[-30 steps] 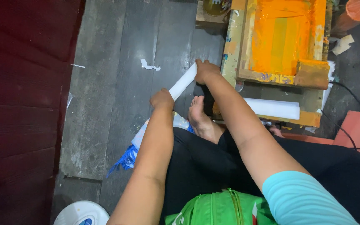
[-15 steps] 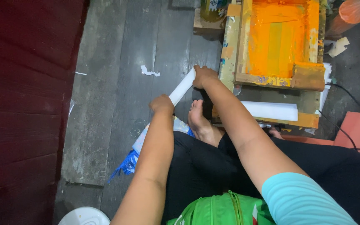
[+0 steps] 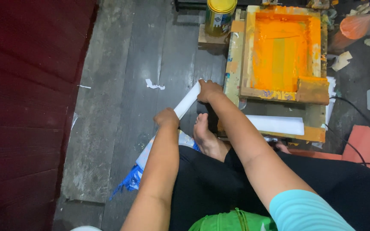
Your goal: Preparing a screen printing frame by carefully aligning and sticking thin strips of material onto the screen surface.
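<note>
A long white roll (image 3: pixel 186 102) slants across the grey plank floor, its lower end wrapped in blue plastic. My left hand (image 3: pixel 167 117) grips the roll near its middle. My right hand (image 3: pixel 208 90) grips its upper end, close to the left edge of a wooden printing frame (image 3: pixel 236 55). The frame holds a screen covered in orange ink (image 3: pixel 281 49), with an ink-coated squeegee (image 3: pixel 312 90) at its near right corner. My bare foot (image 3: pixel 205 137) rests on the floor just below the roll.
A yellow-lidded tin (image 3: pixel 218 17) stands at the frame's far left corner. A second white roll (image 3: pixel 277 125) lies along the frame's near edge. A dark red wall (image 3: pixel 26 85) runs down the left. A paper scrap (image 3: pixel 154 84), black cable (image 3: pixel 356 124) and orange bag (image 3: pixel 356 25) lie around.
The view has tilted, so the frame and tin show more fully. Both hands keep their hold on the white roll, which has barely shifted.
</note>
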